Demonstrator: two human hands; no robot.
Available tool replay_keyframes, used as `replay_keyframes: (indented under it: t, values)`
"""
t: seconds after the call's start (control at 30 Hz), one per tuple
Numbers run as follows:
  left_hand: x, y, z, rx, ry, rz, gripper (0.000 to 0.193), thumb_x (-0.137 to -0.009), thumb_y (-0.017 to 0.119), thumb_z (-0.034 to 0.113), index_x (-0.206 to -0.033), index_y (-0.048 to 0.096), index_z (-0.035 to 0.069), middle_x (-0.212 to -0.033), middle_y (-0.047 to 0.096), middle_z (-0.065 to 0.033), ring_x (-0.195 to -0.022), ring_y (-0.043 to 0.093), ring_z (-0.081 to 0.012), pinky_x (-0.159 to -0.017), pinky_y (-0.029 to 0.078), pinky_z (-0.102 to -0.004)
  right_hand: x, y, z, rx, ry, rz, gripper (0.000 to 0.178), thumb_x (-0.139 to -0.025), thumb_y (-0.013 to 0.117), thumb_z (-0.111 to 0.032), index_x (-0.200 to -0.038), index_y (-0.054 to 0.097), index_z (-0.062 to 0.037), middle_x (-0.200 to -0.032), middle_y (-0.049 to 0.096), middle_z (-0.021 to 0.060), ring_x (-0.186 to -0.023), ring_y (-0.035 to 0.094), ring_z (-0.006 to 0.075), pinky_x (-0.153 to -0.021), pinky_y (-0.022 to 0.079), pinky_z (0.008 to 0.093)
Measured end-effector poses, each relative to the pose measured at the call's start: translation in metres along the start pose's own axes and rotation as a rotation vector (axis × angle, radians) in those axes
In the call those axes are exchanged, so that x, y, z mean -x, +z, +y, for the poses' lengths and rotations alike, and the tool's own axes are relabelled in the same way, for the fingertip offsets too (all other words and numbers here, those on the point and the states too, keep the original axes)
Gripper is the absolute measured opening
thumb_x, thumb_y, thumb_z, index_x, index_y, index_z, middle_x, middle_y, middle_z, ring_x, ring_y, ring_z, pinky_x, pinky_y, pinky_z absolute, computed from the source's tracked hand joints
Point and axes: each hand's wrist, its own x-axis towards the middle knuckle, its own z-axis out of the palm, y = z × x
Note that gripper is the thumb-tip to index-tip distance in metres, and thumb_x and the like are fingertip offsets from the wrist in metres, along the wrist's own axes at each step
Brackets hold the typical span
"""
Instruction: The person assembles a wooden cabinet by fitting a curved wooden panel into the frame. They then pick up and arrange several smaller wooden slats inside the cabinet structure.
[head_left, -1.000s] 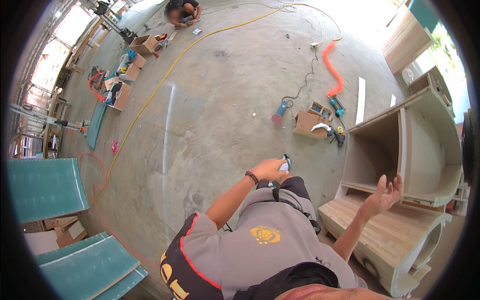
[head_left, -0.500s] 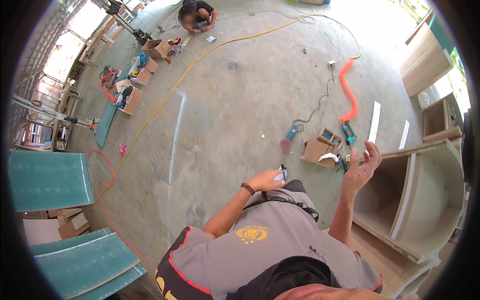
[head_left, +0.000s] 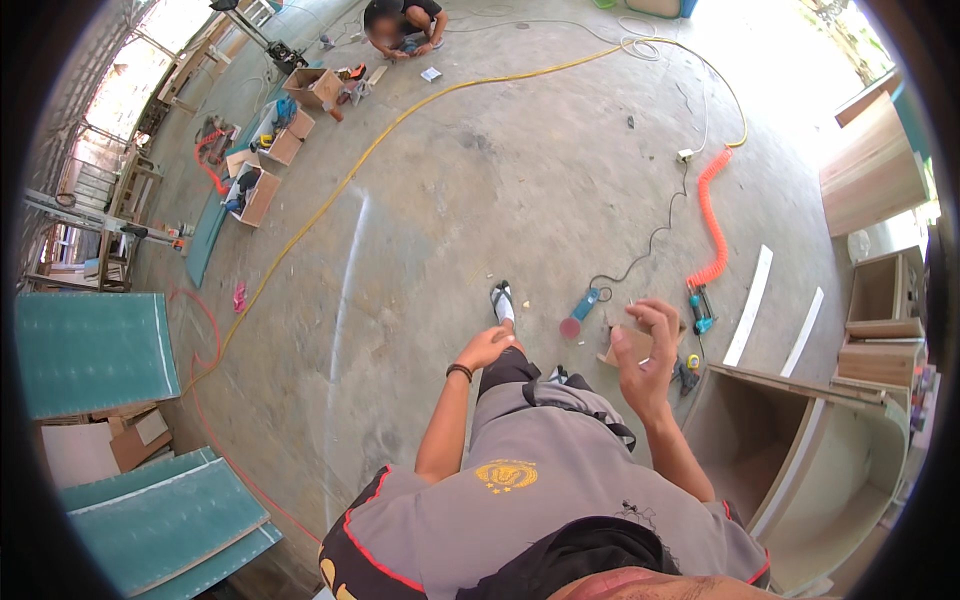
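My left hand (head_left: 485, 348) hangs over my left knee, fingers loosely extended and holding nothing I can see. My right hand (head_left: 645, 360) is raised in front of me, fingers curled and the thumb apart, with no clear object between them. Beyond it on the floor lies a blue angle grinder (head_left: 580, 312) with a reddish disc. The right hand partly hides a brown wooden box (head_left: 607, 352). To its right are a teal nail gun (head_left: 703, 314) on an orange coiled hose (head_left: 713, 215) and a yellow tape measure (head_left: 693, 362).
A curved wooden cabinet (head_left: 850, 470) stands close on my right, near two white strips (head_left: 750, 305). Green curved panels (head_left: 95, 355) are at my left. A yellow hose (head_left: 400, 118) crosses the floor. Another person (head_left: 405, 25) crouches far off, near boxes of tools (head_left: 285, 140).
My left foot has come forward into view. The right hand has moved left and down, now in front of the box; the left hand has shifted left over the knee.
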Motion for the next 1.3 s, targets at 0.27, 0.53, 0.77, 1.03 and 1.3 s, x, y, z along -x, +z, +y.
replay_keyframes:
  t: [0.27, 0.53, 0.77, 1.03, 1.3]
  values:
    - [-0.086, -0.078, -0.174, 0.428, -0.827, 0.16, 0.038, -0.09, 0.054, 0.037, -0.109, 0.061, 0.004, -0.098, 0.064, -0.0091, -0.092, 0.062, -0.0217, -0.083, 0.05, -0.0465, -0.125, 0.11, 0.016, -0.061, 0.119, -0.077, 0.024, -0.08, 0.066, -0.008, -0.103, 0.06, -0.0026, -0.106, 0.054, 0.0129, -0.097, 0.053, 0.0243, -0.08, 0.045, 0.0346]
    - [-0.18, -0.226, -0.178, 0.209, -0.774, 0.025, 0.041, -0.091, 0.056, 0.037, -0.119, 0.056, 0.007, -0.104, 0.063, -0.0087, -0.094, 0.062, -0.0224, -0.082, 0.05, -0.0446, -0.298, 0.181, -0.001, -0.078, 0.045, 0.016, 0.021, -0.081, 0.066, -0.007, -0.101, 0.062, -0.0016, -0.105, 0.057, 0.0128, -0.096, 0.056, 0.0244, -0.079, 0.047, 0.0343]
    - [-0.331, -0.282, -0.065, 0.238, -0.45, 0.382, 0.035, -0.087, 0.058, 0.037, -0.097, 0.068, 0.004, -0.08, 0.068, -0.0088, -0.07, 0.064, -0.0202, -0.065, 0.05, -0.0337, -0.383, 0.214, 0.036, -0.093, 0.105, -0.021, 0.019, -0.082, 0.065, -0.008, -0.1, 0.063, -0.002, -0.103, 0.058, 0.012, -0.094, 0.057, 0.0235, -0.077, 0.048, 0.0334]
    - [-0.457, -0.265, 0.053, 0.203, -0.421, 0.205, 0.037, -0.087, 0.058, 0.039, -0.098, 0.067, 0.005, -0.079, 0.069, -0.0062, -0.07, 0.065, -0.0171, -0.064, 0.051, -0.0311, -0.498, 0.222, 0.106, -0.218, 0.138, -0.084, 0.017, -0.082, 0.065, -0.006, -0.099, 0.063, -0.003, -0.104, 0.058, 0.0112, -0.094, 0.057, 0.023, -0.076, 0.048, 0.033]
    - [-0.542, -0.277, 0.143, 0.015, -0.545, -0.023, 0.038, -0.089, 0.055, 0.04, -0.104, 0.062, 0.006, -0.09, 0.065, -0.0059, -0.082, 0.062, -0.0166, -0.066, 0.051, -0.0354, -0.644, 0.138, 0.198, -0.039, 0.062, 0.022, 0.017, -0.085, 0.062, -0.003, -0.101, 0.062, -0.0006, -0.103, 0.058, 0.0094, -0.093, 0.057, 0.0174, -0.078, 0.048, 0.0294]
